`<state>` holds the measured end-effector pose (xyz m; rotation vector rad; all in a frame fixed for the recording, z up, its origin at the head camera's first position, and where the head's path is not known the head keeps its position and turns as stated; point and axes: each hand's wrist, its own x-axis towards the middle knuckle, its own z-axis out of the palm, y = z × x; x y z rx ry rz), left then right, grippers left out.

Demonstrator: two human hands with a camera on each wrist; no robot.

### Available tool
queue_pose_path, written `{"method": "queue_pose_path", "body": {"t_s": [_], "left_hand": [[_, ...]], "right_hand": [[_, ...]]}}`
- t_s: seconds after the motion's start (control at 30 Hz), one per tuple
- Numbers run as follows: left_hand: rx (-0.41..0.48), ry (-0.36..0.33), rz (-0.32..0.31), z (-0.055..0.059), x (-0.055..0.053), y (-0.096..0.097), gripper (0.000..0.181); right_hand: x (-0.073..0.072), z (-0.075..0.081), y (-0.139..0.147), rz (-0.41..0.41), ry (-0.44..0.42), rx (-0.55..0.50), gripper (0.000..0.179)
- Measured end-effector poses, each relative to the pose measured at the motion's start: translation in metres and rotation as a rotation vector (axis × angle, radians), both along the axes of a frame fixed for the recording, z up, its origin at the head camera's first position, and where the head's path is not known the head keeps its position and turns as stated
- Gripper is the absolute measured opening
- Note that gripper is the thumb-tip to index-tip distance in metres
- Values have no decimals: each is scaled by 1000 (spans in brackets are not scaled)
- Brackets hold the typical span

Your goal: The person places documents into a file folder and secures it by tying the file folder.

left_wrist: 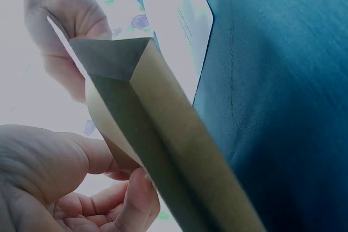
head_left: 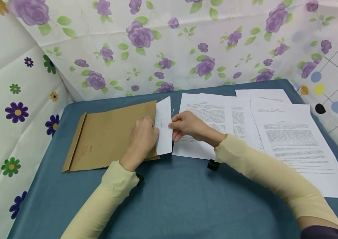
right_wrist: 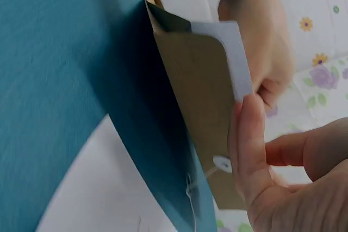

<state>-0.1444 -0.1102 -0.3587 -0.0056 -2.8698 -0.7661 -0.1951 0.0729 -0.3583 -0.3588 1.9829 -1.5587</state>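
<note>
A brown paper envelope (head_left: pixel 112 132) lies on the table, its right end raised. From that end a white printed sheet (head_left: pixel 163 127) stands up against the inside of the envelope's flap (right_wrist: pixel 201 80). A white button with string (right_wrist: pixel 222 162) sits on the flap's outer side. My left hand (head_left: pixel 142 141) pinches the envelope's edge beside its mouth, which gapes in the left wrist view. With thumb and fingers my right hand (head_left: pixel 188 126) pinches the outer edge of flap and sheet together. How far the sheet reaches inside is hidden.
Several printed pages (head_left: pixel 205 114) overlap on the table to the right, and another page (head_left: pixel 300 146) lies nearer the right edge. Blue-green cloth (head_left: pixel 187 199) covers the table. Flowered curtains (head_left: pixel 139 49) stand behind and at the left.
</note>
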Motion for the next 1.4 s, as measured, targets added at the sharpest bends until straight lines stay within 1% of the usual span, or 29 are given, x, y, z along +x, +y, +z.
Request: {"method": "queue_pose_path", "body": {"t_s": [0.03, 0.1, 0.2, 0.27, 0.33, 0.4, 0.47, 0.5, 0.57, 0.63, 0.7, 0.8, 0.93, 1.07, 1.17, 1.4], "left_hand": [[0, 1, 0, 0, 0, 0, 23], [2, 0, -2, 0, 1, 0, 22], [5, -1, -8, 0, 1, -1, 22], [3, -1, -10, 0, 1, -1, 22], [4, -3, -9, 0, 1, -1, 22], [3, -8, -4, 0, 1, -1, 21], [5, -15, -2, 0, 1, 0, 20], [3, -18, -3, 0, 1, 0, 20], [-2, -20, -4, -1, 1, 0, 19], [-11, -17, -6, -2, 0, 0, 20], [-21, -14, -9, -3, 0, 0, 23], [-25, -10, -10, -4, 0, 1, 27], [-26, -17, -9, -3, 0, 2, 29], [-27, -35, -11, -2, 1, 3, 25], [-30, -39, -14, -1, 2, 3, 24], [-41, -14, -6, -2, 2, 2, 23]], "right_hand": [[1, -1, -3, -8, 23, 9, 11], [4, -1, -8, -21, 103, 46, 8], [8, 0, -11, -36, 257, 111, 6], [10, 1, -12, -32, 361, 156, 9], [10, 2, -14, -12, 426, 182, 16], [10, 4, -15, 22, 453, 208, 18], [9, 7, -16, 66, 425, 218, 14], [8, 9, -16, 83, 386, 210, 14], [5, 11, -15, 105, 281, 190, 21], [1, 14, -13, 103, 158, 165, 26], [-3, 15, -11, 86, 61, 157, 25], [-8, 15, -11, 84, -27, 183, 22], [-11, 9, -14, 84, -93, 212, 26], [-11, 0, -19, 60, -138, 178, 29], [-9, -4, -23, 62, -131, 157, 31], [-8, -9, -28, 65, -104, 144, 34]]}}
